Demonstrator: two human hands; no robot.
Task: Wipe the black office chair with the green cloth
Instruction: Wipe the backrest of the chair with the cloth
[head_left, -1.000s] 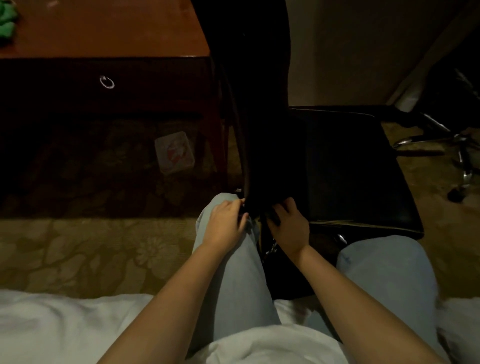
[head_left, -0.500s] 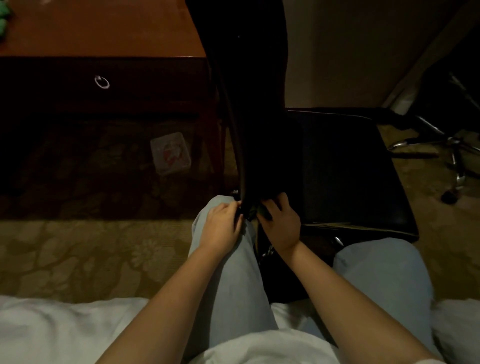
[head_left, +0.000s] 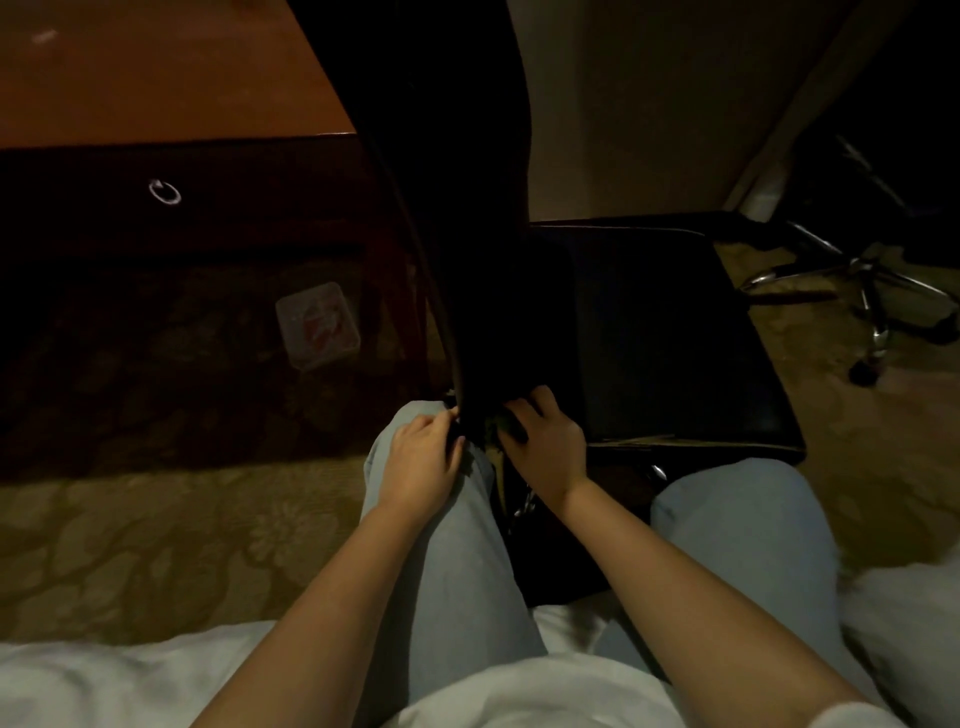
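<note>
My head panned right.
Desk (head_left: 156, 78) and chair (head_left: 649, 338) slid left in view; cloth on desk corner dropped out of frame.

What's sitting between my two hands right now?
The lower end of the black chair's backrest, seen in the head view. The left hand touches its edge on one side and the right hand on the other.

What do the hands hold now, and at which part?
Left hand grips the black office chair at the backrest's lower edge; right hand touches there, grip unclear.
</note>
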